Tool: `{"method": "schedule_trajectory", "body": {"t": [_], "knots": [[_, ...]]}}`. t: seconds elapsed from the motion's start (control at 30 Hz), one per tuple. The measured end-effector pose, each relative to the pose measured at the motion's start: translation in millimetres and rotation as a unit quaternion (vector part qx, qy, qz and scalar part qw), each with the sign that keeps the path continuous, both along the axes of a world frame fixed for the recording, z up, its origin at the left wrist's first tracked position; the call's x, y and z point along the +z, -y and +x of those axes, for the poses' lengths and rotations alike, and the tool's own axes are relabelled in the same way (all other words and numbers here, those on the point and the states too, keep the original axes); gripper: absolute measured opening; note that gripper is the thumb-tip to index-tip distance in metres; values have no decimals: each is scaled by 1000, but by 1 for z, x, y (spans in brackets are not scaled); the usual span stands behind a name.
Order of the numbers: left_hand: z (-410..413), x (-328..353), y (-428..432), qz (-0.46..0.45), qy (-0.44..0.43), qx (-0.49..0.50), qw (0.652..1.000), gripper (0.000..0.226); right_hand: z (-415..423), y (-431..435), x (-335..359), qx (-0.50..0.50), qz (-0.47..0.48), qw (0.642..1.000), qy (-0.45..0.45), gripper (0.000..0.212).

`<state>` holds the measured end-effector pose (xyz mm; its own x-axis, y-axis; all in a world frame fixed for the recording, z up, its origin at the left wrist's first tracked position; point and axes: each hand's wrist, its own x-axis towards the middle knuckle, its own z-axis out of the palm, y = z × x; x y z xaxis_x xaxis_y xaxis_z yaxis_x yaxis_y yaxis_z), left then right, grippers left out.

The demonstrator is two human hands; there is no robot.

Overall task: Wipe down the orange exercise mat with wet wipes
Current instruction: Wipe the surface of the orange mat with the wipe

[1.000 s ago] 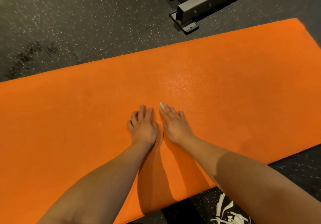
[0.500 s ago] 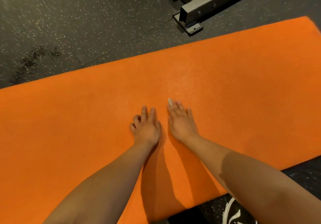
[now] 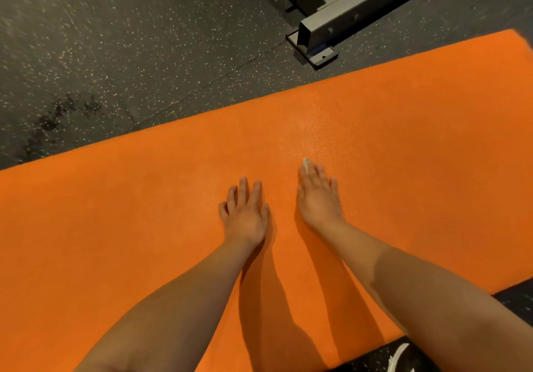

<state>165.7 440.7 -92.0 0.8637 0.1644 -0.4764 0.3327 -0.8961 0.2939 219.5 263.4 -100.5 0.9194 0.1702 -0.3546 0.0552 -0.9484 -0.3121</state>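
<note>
Since a second ago the right grip has slid away from the left grip. Both lie flat, fingers straight, on the orange exercise mat, which is spread on the floor. The right one presses a wet wipe down to rub; the left one probably gives support.

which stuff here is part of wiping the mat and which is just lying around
Part of the job: orange mat; wet wipe, only a white corner showing under the right hand; left hand, flat on the mat.
Just lying about: grey metal frame; speckled floor; shoe at the bottom edge.
</note>
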Motion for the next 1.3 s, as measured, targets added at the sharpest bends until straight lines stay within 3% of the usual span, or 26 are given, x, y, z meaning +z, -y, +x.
{"method": "schedule_trajectory", "body": {"t": [0.1, 0.23, 0.3, 0.47, 0.57, 0.67, 0.83, 0.9, 1.07, 1.13, 1.3], "knots": [[-2, -3, -1, 2, 14, 1, 1000, 60, 1, -19, 3, -26, 8, 1000, -9, 60], [1, -2, -3, -7, 40, 14, 999, 56, -5, -45, 0, 148, 43, 988, -11, 60], [0, -2, -5, 3, 43, 3, 999, 57, 6, -34, -3, 170, 28, 985, 9, 58], [8, -1, -7, 1, 57, 10, 998, 50, 23, -17, 0, -29, 0, 1000, 0, 58], [23, 0, -12, 9, 81, 17, 997, 45, 13, -46, 4, 84, 37, 996, -10, 59], [35, -2, -17, 2, 58, 17, 998, 54, 14, -45, 0, 179, 39, 983, 9, 56], [40, -5, -21, -3, 42, 8, 999, 57, 47, -20, -3, -32, -12, 999, 4, 58], [43, -4, -21, 2, 51, 19, 999, 54, 47, -36, 1, -26, 2, 1000, -5, 58], [62, -1, -20, -7, 59, 22, 998, 54, 33, -68, -2, 129, 36, 991, 9, 57], [70, -3, -25, -9, 47, -1, 999, 57, 45, -55, -6, 107, 12, 994, 27, 60], [72, -8, -27, -9, 51, 4, 999, 57, 67, -36, -4, -53, -3, 998, 13, 57]]}}
